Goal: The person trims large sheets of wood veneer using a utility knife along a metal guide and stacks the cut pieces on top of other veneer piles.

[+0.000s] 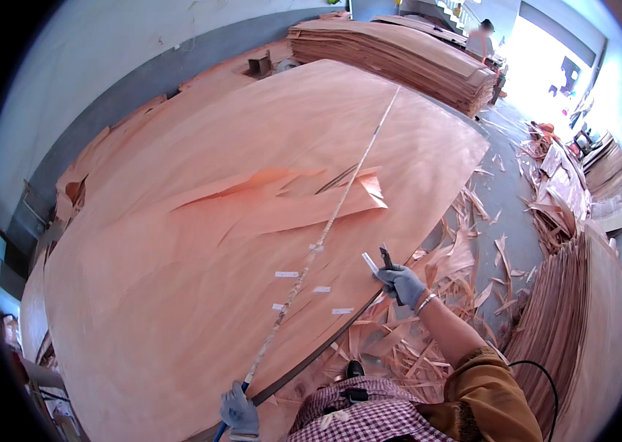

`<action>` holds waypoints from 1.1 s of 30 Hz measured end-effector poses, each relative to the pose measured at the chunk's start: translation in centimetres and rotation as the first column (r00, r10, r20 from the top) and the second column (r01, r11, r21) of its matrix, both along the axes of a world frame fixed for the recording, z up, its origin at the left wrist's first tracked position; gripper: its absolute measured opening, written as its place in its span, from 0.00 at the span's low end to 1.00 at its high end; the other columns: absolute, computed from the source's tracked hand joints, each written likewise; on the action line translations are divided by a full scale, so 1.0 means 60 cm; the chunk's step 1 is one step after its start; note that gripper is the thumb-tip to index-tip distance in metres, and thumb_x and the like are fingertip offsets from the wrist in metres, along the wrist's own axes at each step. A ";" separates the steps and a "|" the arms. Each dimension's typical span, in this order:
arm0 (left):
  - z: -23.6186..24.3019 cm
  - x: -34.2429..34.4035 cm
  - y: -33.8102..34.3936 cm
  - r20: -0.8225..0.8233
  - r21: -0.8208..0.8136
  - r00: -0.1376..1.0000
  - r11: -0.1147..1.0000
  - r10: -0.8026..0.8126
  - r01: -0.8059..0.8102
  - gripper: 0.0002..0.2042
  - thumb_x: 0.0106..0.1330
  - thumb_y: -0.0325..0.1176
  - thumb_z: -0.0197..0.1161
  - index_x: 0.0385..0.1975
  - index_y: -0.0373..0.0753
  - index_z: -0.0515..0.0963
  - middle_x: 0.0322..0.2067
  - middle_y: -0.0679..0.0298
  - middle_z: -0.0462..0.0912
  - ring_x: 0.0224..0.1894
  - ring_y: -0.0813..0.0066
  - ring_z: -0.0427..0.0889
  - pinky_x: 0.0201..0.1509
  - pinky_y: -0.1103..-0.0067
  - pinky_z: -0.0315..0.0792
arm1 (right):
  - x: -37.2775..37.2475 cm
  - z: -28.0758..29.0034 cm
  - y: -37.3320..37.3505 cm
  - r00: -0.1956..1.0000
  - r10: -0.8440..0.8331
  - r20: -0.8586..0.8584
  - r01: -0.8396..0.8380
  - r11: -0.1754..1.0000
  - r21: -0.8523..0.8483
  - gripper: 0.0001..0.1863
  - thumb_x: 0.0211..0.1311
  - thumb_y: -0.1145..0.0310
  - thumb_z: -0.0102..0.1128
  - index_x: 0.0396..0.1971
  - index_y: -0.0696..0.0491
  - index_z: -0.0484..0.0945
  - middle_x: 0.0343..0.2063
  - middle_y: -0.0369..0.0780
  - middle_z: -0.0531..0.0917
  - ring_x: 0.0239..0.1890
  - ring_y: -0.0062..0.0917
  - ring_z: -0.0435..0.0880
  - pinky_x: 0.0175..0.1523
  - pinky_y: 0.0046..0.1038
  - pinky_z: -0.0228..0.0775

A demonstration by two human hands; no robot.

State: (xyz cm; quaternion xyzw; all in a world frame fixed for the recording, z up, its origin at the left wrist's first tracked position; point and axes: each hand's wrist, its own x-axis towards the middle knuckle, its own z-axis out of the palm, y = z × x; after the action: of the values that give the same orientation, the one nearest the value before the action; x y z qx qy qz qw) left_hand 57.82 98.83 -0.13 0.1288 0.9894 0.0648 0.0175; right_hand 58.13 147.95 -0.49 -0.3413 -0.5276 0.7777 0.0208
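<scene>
A large pinkish wood veneer sheet (142, 317) lies on a wide stack, with a torn, curled flap (326, 206) near its middle. My left hand (239, 407), in a grey glove, grips a long pale measuring rod (289, 302) with a blue lower end, which lies diagonally across the sheet. My right hand (399, 282), also gloved, is closed on a dark utility knife (386, 257) and a small white strip (369, 263), near the sheet's right edge. Several white tape pieces (286, 274) lie on the sheet beside the rod.
Veneer stacks (392, 59) stand at the back, another upright bundle (569, 317) at my right. Scraps (473, 258) litter the grey floor (504, 214) along the sheet's edge. A person (480, 44) is near the bright doorway. A dark cable (555, 390) loops beside my right arm.
</scene>
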 end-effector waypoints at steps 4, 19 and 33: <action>0.038 0.011 -0.023 0.014 -0.025 0.998 0.998 -0.055 0.055 0.19 0.51 0.27 0.62 0.45 0.41 0.71 0.29 0.59 0.77 0.35 0.58 0.77 0.33 0.65 0.71 | 0.043 0.011 -0.018 1.000 0.001 0.010 -0.001 1.000 -0.001 0.09 0.62 0.67 0.58 0.37 0.57 0.79 0.21 0.31 0.74 0.16 0.16 0.71 0.19 0.18 0.59; 0.124 0.030 -0.036 -0.093 0.308 0.976 0.927 -0.197 0.216 0.12 0.57 0.34 0.64 0.39 0.39 0.76 0.28 0.59 0.76 0.33 0.58 0.75 0.32 0.66 0.69 | 0.189 0.093 0.000 0.993 -0.020 0.116 0.023 0.999 -0.023 0.08 0.61 0.70 0.60 0.37 0.57 0.79 0.25 0.33 0.79 0.24 0.17 0.77 0.30 0.20 0.69; 0.124 -0.172 0.301 -0.144 0.211 0.984 0.968 -0.107 0.136 0.07 0.58 0.39 0.62 0.28 0.44 0.76 0.22 0.61 0.78 0.28 0.58 0.78 0.28 0.64 0.70 | 0.092 0.123 0.297 0.965 0.259 0.025 -0.254 0.958 -0.131 0.13 0.60 0.68 0.59 0.41 0.60 0.78 0.27 0.38 0.83 0.16 0.13 0.71 0.19 0.14 0.59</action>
State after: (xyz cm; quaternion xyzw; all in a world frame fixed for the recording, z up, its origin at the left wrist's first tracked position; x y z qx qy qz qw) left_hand 47.49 116.91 7.30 0.1943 0.9654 0.1639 -0.0584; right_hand 63.67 165.79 6.89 -0.2868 -0.5171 0.7985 -0.1130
